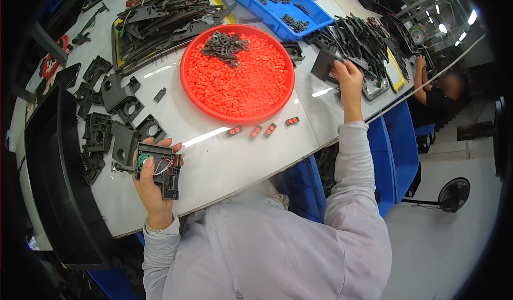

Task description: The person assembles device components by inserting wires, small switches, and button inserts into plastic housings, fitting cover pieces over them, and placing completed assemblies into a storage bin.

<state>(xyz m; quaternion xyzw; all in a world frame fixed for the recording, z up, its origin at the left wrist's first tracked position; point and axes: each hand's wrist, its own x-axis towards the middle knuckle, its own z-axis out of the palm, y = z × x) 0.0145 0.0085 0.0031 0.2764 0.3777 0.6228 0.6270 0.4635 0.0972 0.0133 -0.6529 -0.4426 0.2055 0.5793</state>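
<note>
My left hand [152, 193] is closed around an open dark plastic housing [171, 185]. Inside it sit a green round part [143, 160], under or beside my thumb, and thin red and white wires. Out to the right, my right hand [349, 81] grips a dark flat-sided plastic piece [322, 65] between thumb and fingers, above the table. Several similar grey plastic housings [118, 94] lie loosely just beyond my left hand. Between my hands, small dark pieces with red inserts [292, 121] lie in a loose row near a red round tray [195, 99].
Small red parts and a clump of dark pieces [227, 46] fill the tray. Behind stand a blue bin [320, 19] and heaps of dark strips [165, 19]. A long black trough [53, 182] flanks the left. Blue bins [398, 156] hang below at right; another person [443, 94] sits beyond.
</note>
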